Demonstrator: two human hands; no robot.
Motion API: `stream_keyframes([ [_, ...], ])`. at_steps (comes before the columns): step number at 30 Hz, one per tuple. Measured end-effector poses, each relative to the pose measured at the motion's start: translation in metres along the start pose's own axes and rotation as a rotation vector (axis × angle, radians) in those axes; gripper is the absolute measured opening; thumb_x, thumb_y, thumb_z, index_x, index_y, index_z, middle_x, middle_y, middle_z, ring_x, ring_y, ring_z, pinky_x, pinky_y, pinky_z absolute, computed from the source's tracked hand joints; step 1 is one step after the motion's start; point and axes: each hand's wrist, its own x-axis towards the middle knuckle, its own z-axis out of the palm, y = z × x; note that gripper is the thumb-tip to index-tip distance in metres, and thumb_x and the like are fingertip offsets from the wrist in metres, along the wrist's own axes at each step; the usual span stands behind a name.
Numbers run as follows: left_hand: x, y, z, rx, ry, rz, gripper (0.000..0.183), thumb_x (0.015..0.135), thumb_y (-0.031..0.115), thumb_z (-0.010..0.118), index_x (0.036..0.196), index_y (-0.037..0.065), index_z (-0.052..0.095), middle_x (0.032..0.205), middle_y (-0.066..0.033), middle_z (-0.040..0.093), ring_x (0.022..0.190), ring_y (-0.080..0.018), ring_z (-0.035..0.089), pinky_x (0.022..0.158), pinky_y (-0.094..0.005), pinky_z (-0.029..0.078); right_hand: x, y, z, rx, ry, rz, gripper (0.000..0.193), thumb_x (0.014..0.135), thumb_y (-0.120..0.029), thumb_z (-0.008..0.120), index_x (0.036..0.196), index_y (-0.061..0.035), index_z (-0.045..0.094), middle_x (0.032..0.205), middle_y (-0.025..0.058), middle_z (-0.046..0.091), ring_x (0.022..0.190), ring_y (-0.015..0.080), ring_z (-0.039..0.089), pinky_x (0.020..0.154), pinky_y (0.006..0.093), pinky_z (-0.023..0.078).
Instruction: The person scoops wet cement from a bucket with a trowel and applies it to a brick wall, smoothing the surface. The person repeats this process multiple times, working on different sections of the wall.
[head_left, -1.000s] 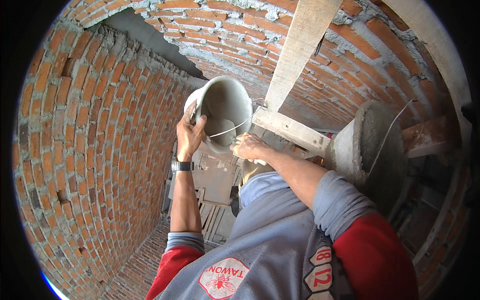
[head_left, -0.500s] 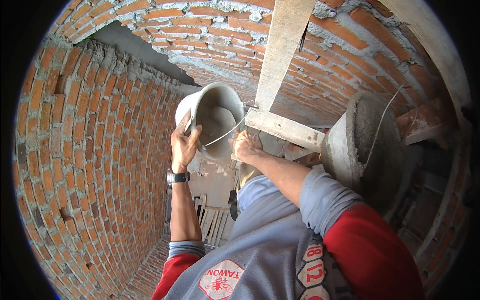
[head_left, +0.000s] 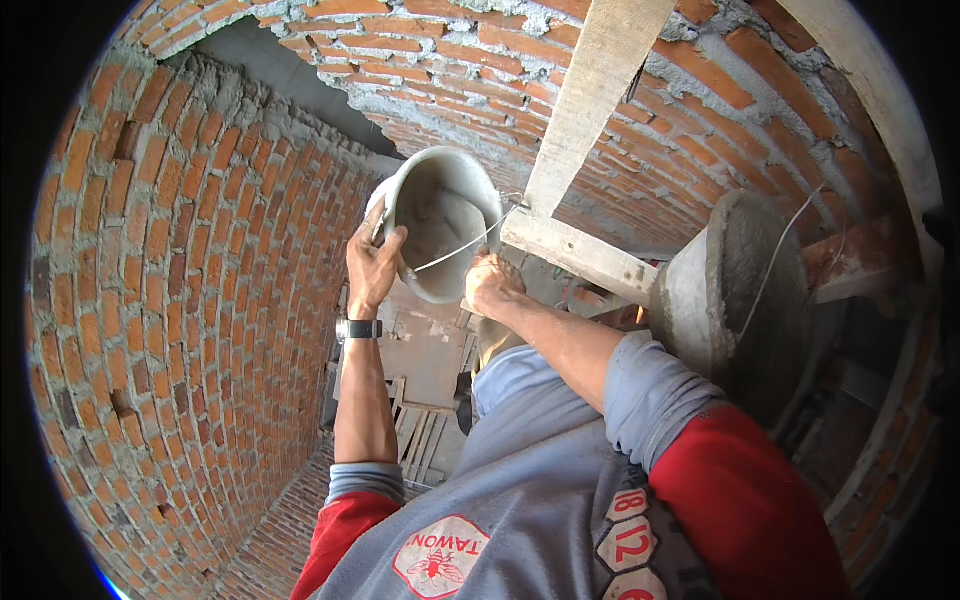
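A grey, cement-smeared bucket [head_left: 377, 193] is tilted on its side with its mouth turned toward me. Grey mortar residue [head_left: 446, 224] coats the inside, and a thin wire handle [head_left: 462, 246] crosses the mouth. On the bucket's left side, my left hand [head_left: 372, 264] grips the wall near the rim, thumb at the edge and fingers behind. My right hand [head_left: 494, 285] is closed at the lower right rim; its fingertips are partly hidden. To the right stands a second mortar-caked bucket [head_left: 688, 290] with its own wire handle.
A brick wall [head_left: 190, 330] rises at the left, and another brick wall [head_left: 440, 60] runs across the far side. Beside the buckets are an upright plank [head_left: 595, 105] and a wooden crosspiece [head_left: 580, 258]. Wooden slats [head_left: 428, 440] lie far below on the floor [head_left: 412, 358].
The held bucket has shifted slightly farther away and tilted a little. Both hands keep their hold. The whole view has moved slightly.
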Motion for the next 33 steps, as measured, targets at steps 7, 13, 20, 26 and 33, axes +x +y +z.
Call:
stream_keyframes([
  [7, -0.001, 0.001, 0.002, 0.046, 0.046, 0.11, 0.055, 0.094, 0.013, 0.07, 0.146, -0.001, 0.056, 0.122, -0.0109, 0.07, 0.101, -0.0138, 0.065, 0.09, -0.0296, 0.053, -0.022, 0.019, -0.007, -0.166, -0.06, -0.241, 0.042, 0.101, -0.021, 0.049, 0.137, -0.0003, 0.055, 0.124, 0.0182, 0.071, 0.112, 0.0321, 0.071, 0.09, 0.0404, 0.06],
  [13, -0.004, 0.0, 0.003, -0.091, -0.017, 0.069, 0.055, 0.095, 0.013, 0.069, 0.147, -0.001, 0.055, 0.12, -0.0102, 0.071, 0.097, -0.014, 0.068, 0.09, -0.0302, 0.055, -0.016, 0.021, -0.009, 0.001, 0.055, -0.04, 0.046, 0.095, -0.021, 0.054, 0.136, -0.001, 0.058, 0.117, 0.0172, 0.074, 0.114, 0.0304, 0.07, 0.097, 0.0398, 0.056],
  [20, -0.007, -0.001, 0.004, -0.1, -0.018, 0.039, 0.057, 0.094, 0.011, 0.07, 0.147, 0.0, 0.055, 0.119, -0.0102, 0.071, 0.098, -0.0147, 0.068, 0.091, -0.0314, 0.055, -0.005, 0.02, -0.016, -0.036, -0.081, -0.037, 0.042, 0.097, -0.036, 0.058, 0.127, -0.0071, 0.065, 0.132, 0.0166, 0.067, 0.121, 0.0329, 0.066, 0.102, 0.0435, 0.054],
  [26, -0.006, 0.006, 0.003, -0.135, -0.054, 0.03, 0.056, 0.093, 0.011, 0.071, 0.146, 0.003, 0.057, 0.118, -0.0103, 0.072, 0.098, -0.0149, 0.069, 0.087, -0.0321, 0.057, 0.012, 0.032, -0.003, 0.214, -0.149, 0.063, 0.048, 0.095, -0.045, 0.059, 0.125, -0.0097, 0.069, 0.141, 0.0157, 0.062, 0.131, 0.0319, 0.059, 0.109, 0.0438, 0.048],
  [33, 0.002, 0.002, 0.001, -0.059, -0.027, 0.028, 0.055, 0.091, 0.013, 0.073, 0.143, 0.003, 0.06, 0.121, -0.0124, 0.072, 0.102, -0.0163, 0.069, 0.089, -0.0333, 0.056, 0.036, 0.071, 0.04, 0.059, -0.115, -0.223, 0.055, 0.1, -0.051, 0.051, 0.136, -0.0104, 0.063, 0.146, 0.0186, 0.058, 0.133, 0.0361, 0.056, 0.113, 0.0436, 0.044],
])
